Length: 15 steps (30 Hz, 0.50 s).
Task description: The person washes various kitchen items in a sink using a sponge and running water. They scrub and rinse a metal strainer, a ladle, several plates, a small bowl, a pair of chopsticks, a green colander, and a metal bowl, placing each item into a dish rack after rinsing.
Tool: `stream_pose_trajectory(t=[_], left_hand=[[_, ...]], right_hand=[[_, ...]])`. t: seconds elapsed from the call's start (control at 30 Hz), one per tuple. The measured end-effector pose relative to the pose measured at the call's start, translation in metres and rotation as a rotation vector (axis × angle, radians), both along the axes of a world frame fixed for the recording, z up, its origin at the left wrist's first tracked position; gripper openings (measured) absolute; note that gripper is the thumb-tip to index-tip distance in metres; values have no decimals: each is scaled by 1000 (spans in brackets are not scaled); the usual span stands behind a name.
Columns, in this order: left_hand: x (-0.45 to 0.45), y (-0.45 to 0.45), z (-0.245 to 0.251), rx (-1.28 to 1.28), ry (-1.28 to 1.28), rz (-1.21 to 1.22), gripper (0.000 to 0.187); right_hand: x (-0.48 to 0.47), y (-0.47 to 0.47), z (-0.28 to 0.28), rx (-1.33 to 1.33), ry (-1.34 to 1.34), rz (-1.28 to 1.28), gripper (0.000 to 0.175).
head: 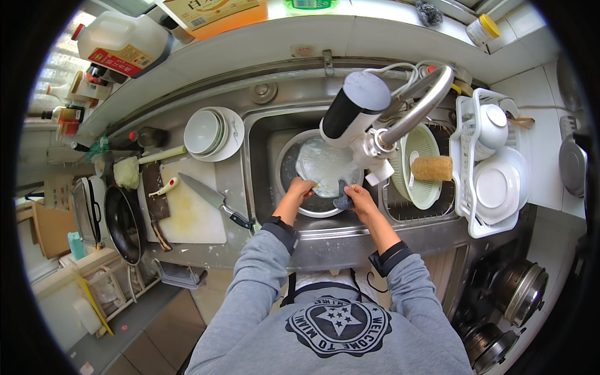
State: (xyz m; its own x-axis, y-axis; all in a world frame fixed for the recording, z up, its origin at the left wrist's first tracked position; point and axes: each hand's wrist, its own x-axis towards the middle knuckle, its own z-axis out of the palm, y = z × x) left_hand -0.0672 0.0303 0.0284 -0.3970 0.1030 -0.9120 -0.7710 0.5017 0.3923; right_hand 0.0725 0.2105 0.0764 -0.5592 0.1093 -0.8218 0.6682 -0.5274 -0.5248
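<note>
A round metal basin (286,146) sits in the stainless steel sink (269,140). Inside it is a pale dish (318,171), wet and whitish, its outline partly lost in the cloudy water. My left hand (300,191) grips the dish at its near left edge, thumb on top. In my right hand (358,196) is a dark grey cloth (343,197), pinched between the fingers at the dish's near right side. Overhead, the faucet with its black-and-white cylindrical attachment (358,108) hides the basin's far right part.
Stacked bowls and plates (206,133) stand left of the sink. Beyond them, a kitchen knife (201,190) lies on a white cutting board (187,206), its handle reaching toward the sink. At right are a green colander (412,192) and a white dish rack (464,206) holding dishes.
</note>
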Motion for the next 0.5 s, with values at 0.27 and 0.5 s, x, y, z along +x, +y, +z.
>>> stream_pose_trajectory(t=[0.27,0.5], left_hand=[[10,2,50,150,-65,130,30],[48,-45,112,344,-36,239,42]], right_hand=[[14,11,26,-133,154,-211,12],[5,-13,60,189,269,47,36]])
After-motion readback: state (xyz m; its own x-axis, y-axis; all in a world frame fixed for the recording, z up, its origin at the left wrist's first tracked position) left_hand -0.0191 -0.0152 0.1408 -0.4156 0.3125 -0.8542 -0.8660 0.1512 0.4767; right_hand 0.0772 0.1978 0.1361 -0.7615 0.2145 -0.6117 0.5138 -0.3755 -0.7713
